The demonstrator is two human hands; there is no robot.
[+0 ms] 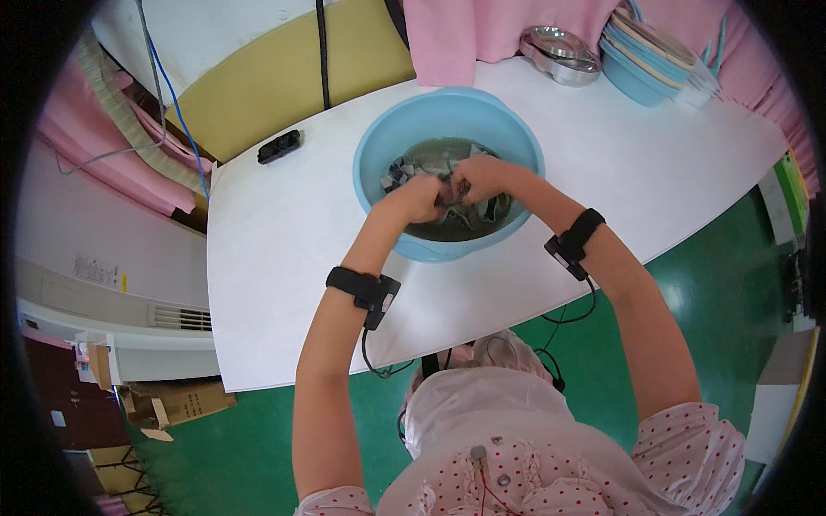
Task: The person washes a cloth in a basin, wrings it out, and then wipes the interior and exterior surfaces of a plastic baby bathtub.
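Note:
A light blue plastic basin (pixel 447 250) stands on the white table, with murky grey water in it. Wet cloth (pixel 465 215) in dark, grey and white patches lies partly under the water. My left hand (pixel 420 199) is closed on the cloth near the basin's middle, its fingertips partly hidden. Close by on the right, my right hand (pixel 482 178) has its fingers curled and gripping the same cloth. The two hands nearly meet. Each forearm wears a black strap with a small device and a cable.
The white table (pixel 284 249) has a curved front edge. A small black device (pixel 279 146) lies at its left. Metal bowls (pixel 561 56) and a stack of blue basins (pixel 645 58) stand at the back right. Cables hang at the left; a cardboard box (pixel 185 402) sits on the green floor.

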